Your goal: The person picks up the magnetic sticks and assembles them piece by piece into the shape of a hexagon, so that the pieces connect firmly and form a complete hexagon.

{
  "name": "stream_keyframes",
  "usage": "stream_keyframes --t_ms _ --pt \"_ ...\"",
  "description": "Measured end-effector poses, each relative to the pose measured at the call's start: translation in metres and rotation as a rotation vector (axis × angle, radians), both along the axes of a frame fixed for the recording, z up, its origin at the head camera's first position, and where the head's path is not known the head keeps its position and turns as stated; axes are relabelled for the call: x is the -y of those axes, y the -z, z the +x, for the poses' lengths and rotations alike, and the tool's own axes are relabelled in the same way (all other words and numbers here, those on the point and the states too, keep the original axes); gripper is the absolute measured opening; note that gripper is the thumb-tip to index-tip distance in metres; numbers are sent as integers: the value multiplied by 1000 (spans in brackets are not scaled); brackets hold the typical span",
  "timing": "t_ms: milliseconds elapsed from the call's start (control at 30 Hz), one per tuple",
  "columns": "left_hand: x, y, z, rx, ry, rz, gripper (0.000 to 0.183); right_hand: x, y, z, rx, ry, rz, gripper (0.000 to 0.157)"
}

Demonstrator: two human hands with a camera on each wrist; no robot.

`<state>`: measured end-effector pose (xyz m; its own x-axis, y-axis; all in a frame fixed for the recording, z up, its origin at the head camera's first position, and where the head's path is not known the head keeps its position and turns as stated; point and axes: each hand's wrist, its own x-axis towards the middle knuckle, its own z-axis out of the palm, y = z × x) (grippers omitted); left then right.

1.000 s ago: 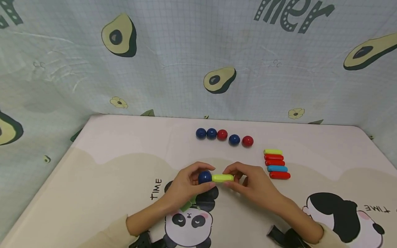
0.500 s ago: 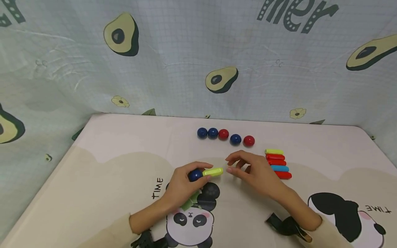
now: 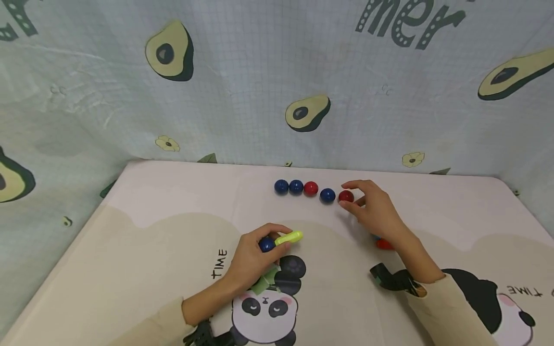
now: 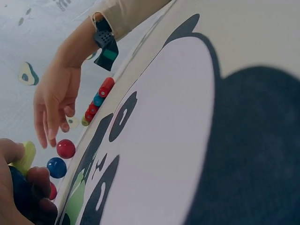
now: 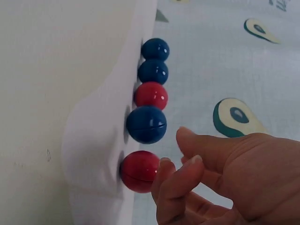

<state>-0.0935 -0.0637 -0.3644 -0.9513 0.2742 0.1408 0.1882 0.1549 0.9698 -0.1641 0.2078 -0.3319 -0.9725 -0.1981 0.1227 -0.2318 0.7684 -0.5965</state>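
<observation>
My left hand (image 3: 253, 253) grips a dark blue ball (image 3: 267, 244) with a yellow-green stick (image 3: 290, 237) set against it, pointing up and to the right. The left wrist view shows the same stick (image 4: 26, 157) between thumb and fingers, the ball partly covered by them. Over at the far row of balls, my right hand (image 3: 380, 211) is at the end red ball (image 3: 346, 196), thumb and forefinger spread on either side of it. In the right wrist view, fingertips (image 5: 194, 161) overlap the edge of that red ball (image 5: 138, 171), while the thumb stands apart from it.
Left of the red ball lie a blue ball (image 3: 327, 195), another red ball (image 3: 310, 188) and two more blue balls (image 3: 296, 187). Coloured sticks (image 4: 98, 99) lie side by side, mostly behind my right forearm in the head view. A patterned cloth (image 3: 242, 125) hangs behind the table.
My right hand has let go of the yellow-green stick and moved away to the far red ball. My left hand has drawn the blue ball and stick slightly left, tilting the stick upward.
</observation>
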Motion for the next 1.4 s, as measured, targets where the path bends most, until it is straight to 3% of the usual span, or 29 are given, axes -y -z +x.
stream_keyframes --t_ms 167,267,367,433,500,800,967,1133,1233,1400 --pt "-2 -15 6 -2 -26 -27 23 -3 6 -6 56 29 11 43" --pt "-1 -5 3 -18 -33 -30 24 -3 11 -9 73 29 11 43" --pt "-1 -4 2 -26 -32 -30 24 -2 15 -10 81 27 10 42" --pt "-1 -5 2 -41 -27 -27 24 -1 16 -11 72 26 12 40" --pt "-2 -14 5 -41 -25 -29 24 1 16 -11 53 23 20 38" --pt "-1 -10 5 -30 9 -1 25 -2 10 -7 18 47 17 35" --pt "-1 -10 4 -40 19 -17 25 -5 1 1 -6 27 -84 37" --pt "-1 -10 4 -42 7 -11 24 2 2 18 -3 -68 -210 38" --pt "-1 -11 4 -47 -5 -3 24 9 7 29 69 -121 -349 39" --pt "-1 -11 4 -110 -13 -36 23 21 16 47 286 -168 -586 42"
